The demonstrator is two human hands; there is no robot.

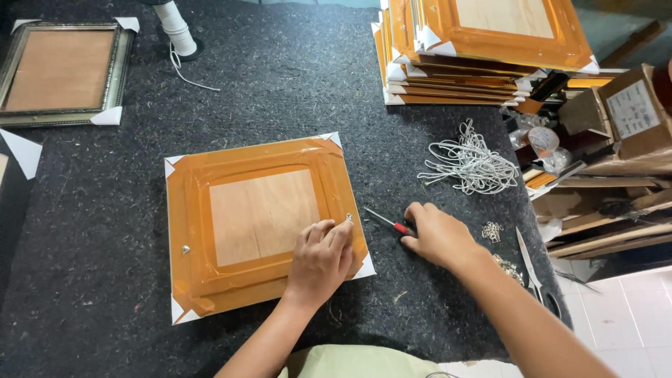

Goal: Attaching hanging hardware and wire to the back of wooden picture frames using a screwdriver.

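Frame (262, 224) on dark felt table (315, 70) | left hand (320, 262) pinches eyelet (348, 218) | right hand (437, 234) grips screwdriver (388, 222)

The right hand (439, 234) covers most of the screwdriver (389, 222), so only its thin shaft and a bit of red handle show, while the left hand (320, 260) hides part of the frame (259, 224) rim and whatever its fingertips pinch by the small metal hanger (348, 218) is too small to tell. The stack of frames (483, 49) is cut off by the top edge, and the silver frame (63, 73) by the left edge. The scissors (533, 269) are partly hidden behind the right forearm.
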